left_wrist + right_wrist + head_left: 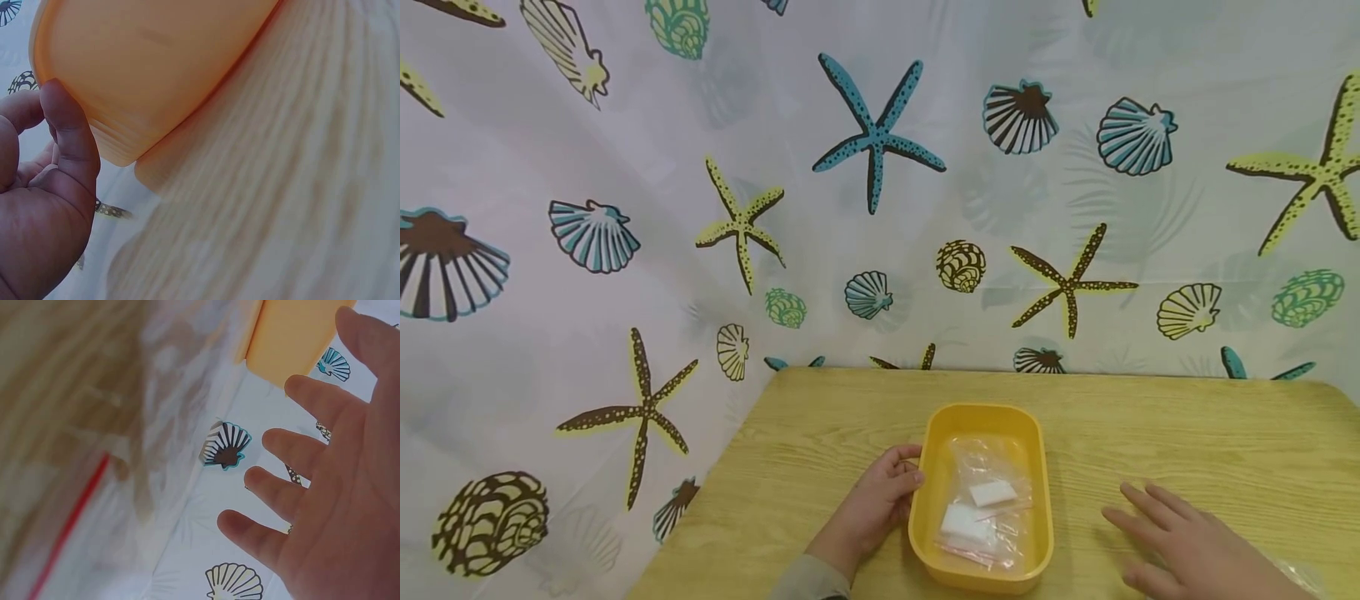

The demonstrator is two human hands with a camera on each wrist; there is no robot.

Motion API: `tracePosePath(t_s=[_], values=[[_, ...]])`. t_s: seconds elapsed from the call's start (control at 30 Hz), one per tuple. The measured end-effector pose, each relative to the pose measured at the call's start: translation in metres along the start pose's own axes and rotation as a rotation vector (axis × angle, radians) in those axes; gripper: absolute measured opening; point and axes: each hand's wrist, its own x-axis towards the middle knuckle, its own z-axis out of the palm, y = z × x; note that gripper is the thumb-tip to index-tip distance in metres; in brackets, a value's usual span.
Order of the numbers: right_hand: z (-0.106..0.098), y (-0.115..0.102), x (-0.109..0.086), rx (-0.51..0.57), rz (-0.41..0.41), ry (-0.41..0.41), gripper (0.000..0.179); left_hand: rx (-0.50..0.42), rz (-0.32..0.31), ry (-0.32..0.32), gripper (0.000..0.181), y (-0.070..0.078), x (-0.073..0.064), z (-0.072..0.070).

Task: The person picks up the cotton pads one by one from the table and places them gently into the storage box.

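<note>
A deep yellow plastic tray [1043, 500] stands on the wooden table, and the near side of its wall [156, 56] fills the top of the left wrist view. My left hand [880, 496] holds it at the left rim, thumb and bent index finger right at the edge. Inside lie clear zip bags [988, 458] with white, flat, folded pieces [967, 523] in them. To the right of the tray, my right hand [1183, 537] hovers with fingers spread and holds nothing. Beneath it is another clear zip bag [81, 550] with a red seal strip.
The wooden table [850, 400] reaches back to a white curtain [925, 250] printed with starfish and shells. That curtain also runs along the left side. A bit of clear plastic [1296, 575] shows past the right wrist at the lower right.
</note>
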Motion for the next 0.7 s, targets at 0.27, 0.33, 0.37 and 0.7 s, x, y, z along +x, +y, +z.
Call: tracePosePath(t_s=[0.27,0.33,0.37,0.7], values=[[0.014,0.028,-0.015,-0.055,-0.118,-0.045,0.083,0.011,-0.002,0.003,0.048,-0.001,0.000,0.001],[0.019,0.034,-0.016,-0.063,-0.097,-0.069,0.088,0.009,0.004,0.002,0.048,0.000,0.000,0.001],[0.022,0.037,-0.016,-0.068,-0.076,-0.076,0.089,0.009,0.007,0.002,0.048,0.000,0.000,0.001],[0.054,0.056,-0.024,-0.033,0.052,-0.084,0.078,0.022,0.001,0.021,0.049,-0.002,0.000,-0.001]])
